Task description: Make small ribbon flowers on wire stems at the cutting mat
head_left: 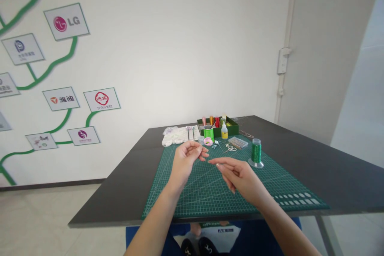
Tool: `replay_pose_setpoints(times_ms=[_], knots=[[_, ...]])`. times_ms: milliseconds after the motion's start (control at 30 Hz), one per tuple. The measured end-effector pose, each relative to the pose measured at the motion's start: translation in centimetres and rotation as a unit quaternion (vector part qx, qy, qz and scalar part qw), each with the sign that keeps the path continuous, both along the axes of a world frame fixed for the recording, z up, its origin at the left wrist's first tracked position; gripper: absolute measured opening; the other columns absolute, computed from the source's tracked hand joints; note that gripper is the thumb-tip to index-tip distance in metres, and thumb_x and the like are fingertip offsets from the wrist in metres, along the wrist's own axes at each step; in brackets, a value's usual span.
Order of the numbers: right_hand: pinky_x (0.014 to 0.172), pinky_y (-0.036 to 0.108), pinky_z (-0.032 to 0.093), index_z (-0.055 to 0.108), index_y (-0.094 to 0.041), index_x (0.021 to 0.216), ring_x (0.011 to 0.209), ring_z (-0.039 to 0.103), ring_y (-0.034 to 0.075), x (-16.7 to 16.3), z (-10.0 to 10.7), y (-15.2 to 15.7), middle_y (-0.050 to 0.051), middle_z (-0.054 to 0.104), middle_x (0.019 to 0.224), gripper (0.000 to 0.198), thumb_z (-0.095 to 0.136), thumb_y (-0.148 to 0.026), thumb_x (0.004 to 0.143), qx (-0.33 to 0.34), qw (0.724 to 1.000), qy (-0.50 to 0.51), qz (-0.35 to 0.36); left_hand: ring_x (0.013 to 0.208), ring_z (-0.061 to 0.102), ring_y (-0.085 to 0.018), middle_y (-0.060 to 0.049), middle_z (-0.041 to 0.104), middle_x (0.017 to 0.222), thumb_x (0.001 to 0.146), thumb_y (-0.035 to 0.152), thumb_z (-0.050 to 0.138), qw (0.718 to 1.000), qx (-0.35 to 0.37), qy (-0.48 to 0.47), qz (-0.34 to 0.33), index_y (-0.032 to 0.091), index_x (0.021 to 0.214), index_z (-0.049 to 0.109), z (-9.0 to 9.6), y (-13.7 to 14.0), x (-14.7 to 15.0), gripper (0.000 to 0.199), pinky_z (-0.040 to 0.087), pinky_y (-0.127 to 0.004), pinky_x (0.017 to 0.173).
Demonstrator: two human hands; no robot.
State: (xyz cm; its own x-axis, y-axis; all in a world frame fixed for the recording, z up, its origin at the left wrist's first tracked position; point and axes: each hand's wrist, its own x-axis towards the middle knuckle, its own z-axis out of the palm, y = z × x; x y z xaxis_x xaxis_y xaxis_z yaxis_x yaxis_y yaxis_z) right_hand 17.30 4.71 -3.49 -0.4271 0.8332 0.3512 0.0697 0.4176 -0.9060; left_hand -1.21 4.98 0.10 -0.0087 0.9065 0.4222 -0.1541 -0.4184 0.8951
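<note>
Thread point(256, 153), green, wraps one spool point(255, 163) standing on one gridded mat point(210, 198), just beyond the right hand point(240, 177). Both it and the left hand point(186, 155) are raised over the mat, each thumb close to its fingers; whether either clamps something thin cannot be told. One open box point(235, 129) holds at least three upright spools point(217, 122): pink, orange and red. One clear case point(238, 143) holds items too small to identify; one bottle point(225, 132) and one pair of scissors point(232, 148) sit nearby.

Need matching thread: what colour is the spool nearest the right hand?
Green thread, best in the head view.
</note>
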Motion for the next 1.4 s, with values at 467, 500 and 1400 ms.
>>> replay_pose_setpoints(times_ms=[467,500,1400], knots=[[0.047,0.023,0.032,0.081,-0.021,0.109,0.051,0.048,0.01,3.0,8.2,-2.6,0.003,0.07,0.066,0.032,0.053,-0.034,0.099,0.236,0.955,-0.177,0.019,0.061,0.063,-0.014,-0.004,0.072,0.073,0.081,0.024,0.064,0.974,0.031,0.208,0.089,0.015,0.08,0.069,0.3,-0.8,-0.2,0.011,0.05,-0.025,0.062],[0.045,0.022,0.031,0.08,-0.02,0.11,0.046,0.045,0.009,3.3,9.1,-2.3,0.001,0.064,0.058,0.032,0.054,-0.035,0.099,0.233,0.955,-0.18,0.031,0.061,0.063,-0.014,-0.004,0.072,0.073,0.081,0.024,0.064,0.973,0.029,0.215,0.085,0.015,0.08,0.069,0.3,-0.9,-0.1,0.01,0.05,-0.025,0.061],[0.044,0.021,0.031,0.073,-0.016,0.124,0.039,0.036,0.006,1.2,8.5,11.3,-0.008,0.045,0.044,0.036,0.059,-0.029,0.094,0.093,0.963,-0.179,0.177,0.058,0.061,-0.011,-0.004,0.071,0.07,0.081,0.021,0.065,0.975,0.02,0.221,0.025,0.014,0.077,0.068,1.1,-1.2,0.9,0.009,0.048,-0.021,0.057]])
